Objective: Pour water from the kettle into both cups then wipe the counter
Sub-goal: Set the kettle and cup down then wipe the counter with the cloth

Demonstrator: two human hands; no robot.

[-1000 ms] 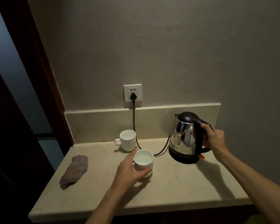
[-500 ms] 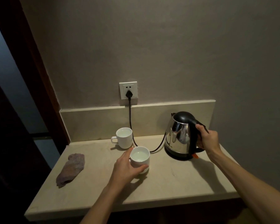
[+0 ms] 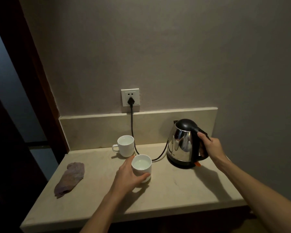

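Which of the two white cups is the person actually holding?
The nearer cup, with the left hand wrapped around its side. The other cup stands untouched nearer the wall, its handle pointing left.

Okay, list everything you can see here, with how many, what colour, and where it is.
kettle: one, steel body with black lid and handle, seated on its base at the right rear of the counter
cups: two, white; rear cup by the backsplash, front cup nearer the middle; both seem to hold water
cloth: one, purplish grey, lying at the counter's left
cord: one, black, from the wall socket behind the cups to the kettle base
counter: one, beige
left hand: wrapped around the front cup
right hand: gripping the kettle handle
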